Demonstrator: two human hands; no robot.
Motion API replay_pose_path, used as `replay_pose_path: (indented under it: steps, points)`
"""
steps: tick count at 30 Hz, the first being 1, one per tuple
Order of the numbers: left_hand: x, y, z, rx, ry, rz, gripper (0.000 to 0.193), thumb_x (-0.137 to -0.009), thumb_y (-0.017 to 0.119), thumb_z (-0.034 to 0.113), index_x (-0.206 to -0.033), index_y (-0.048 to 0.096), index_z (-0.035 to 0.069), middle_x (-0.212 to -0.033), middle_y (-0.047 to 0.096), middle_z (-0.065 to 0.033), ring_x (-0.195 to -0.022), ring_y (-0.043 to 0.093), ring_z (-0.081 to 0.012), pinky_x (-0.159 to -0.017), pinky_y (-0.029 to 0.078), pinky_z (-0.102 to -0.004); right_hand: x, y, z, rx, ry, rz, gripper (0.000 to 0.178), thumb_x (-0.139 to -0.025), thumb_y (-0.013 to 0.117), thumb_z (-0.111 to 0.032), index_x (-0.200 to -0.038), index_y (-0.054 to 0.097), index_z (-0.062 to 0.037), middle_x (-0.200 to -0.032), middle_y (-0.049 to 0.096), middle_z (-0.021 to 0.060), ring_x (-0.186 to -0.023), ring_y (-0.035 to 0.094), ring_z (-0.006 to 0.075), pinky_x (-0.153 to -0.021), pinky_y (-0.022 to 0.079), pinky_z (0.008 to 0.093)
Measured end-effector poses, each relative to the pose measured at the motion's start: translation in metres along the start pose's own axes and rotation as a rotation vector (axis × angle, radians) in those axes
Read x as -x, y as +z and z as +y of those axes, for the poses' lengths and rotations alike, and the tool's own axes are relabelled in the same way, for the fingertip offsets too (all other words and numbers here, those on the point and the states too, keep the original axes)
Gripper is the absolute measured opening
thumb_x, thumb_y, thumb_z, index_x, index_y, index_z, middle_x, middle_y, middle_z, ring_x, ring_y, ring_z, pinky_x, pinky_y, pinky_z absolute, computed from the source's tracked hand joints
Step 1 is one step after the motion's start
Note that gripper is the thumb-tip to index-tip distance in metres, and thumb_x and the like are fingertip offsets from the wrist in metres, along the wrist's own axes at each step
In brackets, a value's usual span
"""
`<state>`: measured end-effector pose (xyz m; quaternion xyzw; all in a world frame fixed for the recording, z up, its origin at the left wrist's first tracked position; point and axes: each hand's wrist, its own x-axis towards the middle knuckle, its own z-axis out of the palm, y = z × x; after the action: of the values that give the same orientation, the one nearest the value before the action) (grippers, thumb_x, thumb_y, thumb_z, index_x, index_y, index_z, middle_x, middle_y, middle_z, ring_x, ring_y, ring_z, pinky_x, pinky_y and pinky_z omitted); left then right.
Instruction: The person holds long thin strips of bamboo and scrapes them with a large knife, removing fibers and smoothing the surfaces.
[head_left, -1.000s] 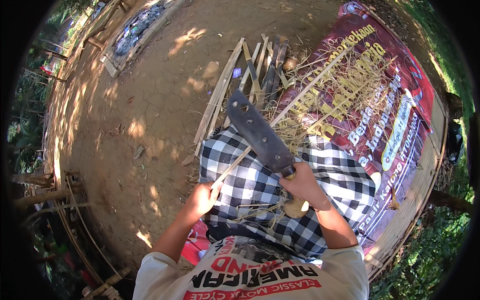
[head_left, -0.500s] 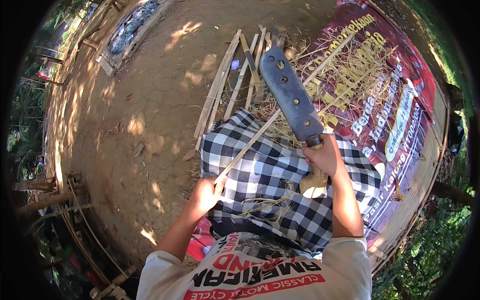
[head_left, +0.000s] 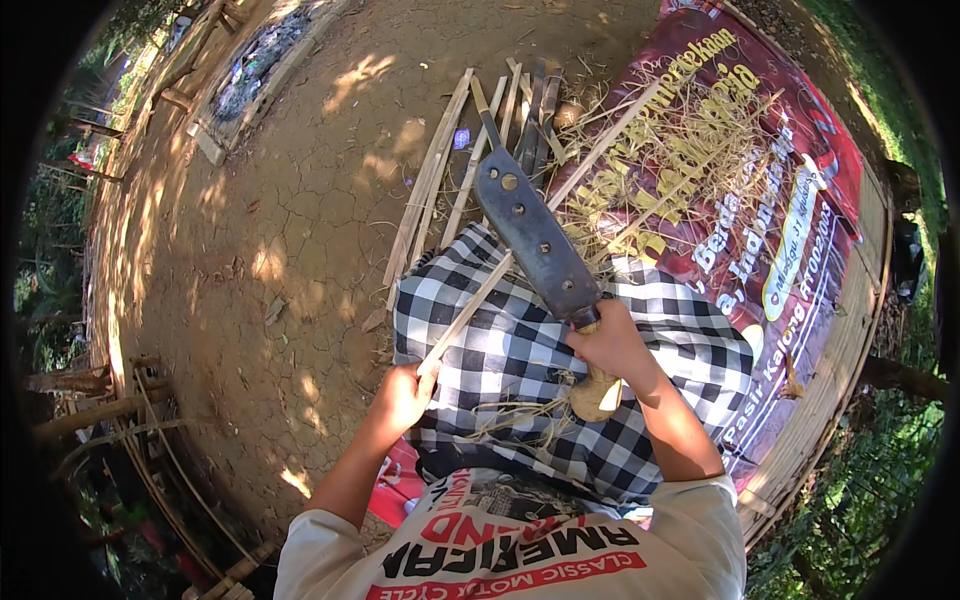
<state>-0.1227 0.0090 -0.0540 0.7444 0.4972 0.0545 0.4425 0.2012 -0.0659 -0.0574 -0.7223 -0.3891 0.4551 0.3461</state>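
Shaving a strip (head_left: 467,318), probably.
Left hand (head_left: 402,395) pinches strip's near end above checked cloth (head_left: 685,320), strip running to far right; right hand (head_left: 611,345) grips knife (head_left: 537,238) across it, contact unclear. Next stroke likely needs strip steady, knife shallow.

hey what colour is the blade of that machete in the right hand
The machete blade is dark grey, showing best in the head view.
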Motion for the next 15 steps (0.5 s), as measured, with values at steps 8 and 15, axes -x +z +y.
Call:
replay_pose_path:
  steps: [8, 15]
  points:
    - [-0.002, 0.000, 0.011, -0.018, -0.051, -0.009, 0.045, -0.097, 0.056, 0.031, -0.067, 0.055, -0.002, -0.050, 0.044, -0.0154, -0.043, 0.041, -0.0236, -0.045, 0.037, -0.0401, 0.001, -0.007, -0.005, -0.185, 0.130, -0.006, 0.018, -0.071, 0.070, -0.005, -0.081, 0.063, 0.0068, -0.064, 0.064, 0.0100, -0.053, 0.062, 0.0155, -0.049, 0.048, 0.0285]
    - [-0.001, 0.002, 0.013, -0.072, -0.040, 0.018, 0.048, -0.097, 0.056, 0.035, -0.067, 0.055, -0.002, -0.050, 0.045, -0.0167, -0.043, 0.040, -0.0253, -0.045, 0.038, -0.0407, -0.003, -0.019, -0.008, -0.350, 0.154, 0.001, 0.016, -0.072, 0.070, -0.005, -0.080, 0.062, 0.0062, -0.065, 0.064, 0.0085, -0.054, 0.063, 0.0146, -0.050, 0.050, 0.0285]
